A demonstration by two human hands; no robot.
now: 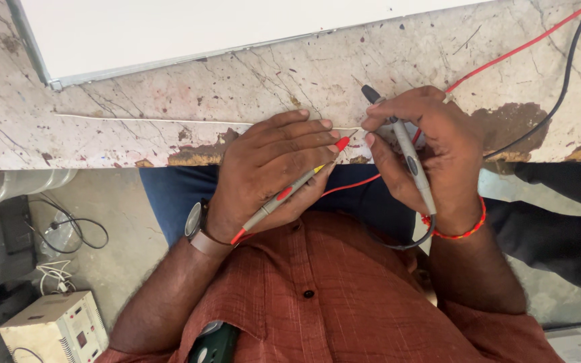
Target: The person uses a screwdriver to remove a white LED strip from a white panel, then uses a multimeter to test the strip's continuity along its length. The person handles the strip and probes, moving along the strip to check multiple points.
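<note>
My left hand (pixel 270 171) grips a grey test probe with a red tip (pixel 290 191), its point near the stone bench edge. My right hand (pixel 421 144) grips a grey probe with a black tip (pixel 408 151), held almost upright. Both tips meet a thin white strip (pixel 156 121) that lies along the marble bench (pixel 317 74). A red lead (pixel 512 50) and a black lead (pixel 563 84) run from the probes to the upper right. A wristwatch sits on my left wrist, a red thread band on my right.
A white flat panel (pixel 189 27) with a metal edge lies at the back of the bench. Below left on the floor stand a cream box-shaped unit (pixel 55 329), loose cables (pixel 68 228) and a clear plastic container (pixel 8 188). A dark device sits in my shirt pocket (pixel 213 343).
</note>
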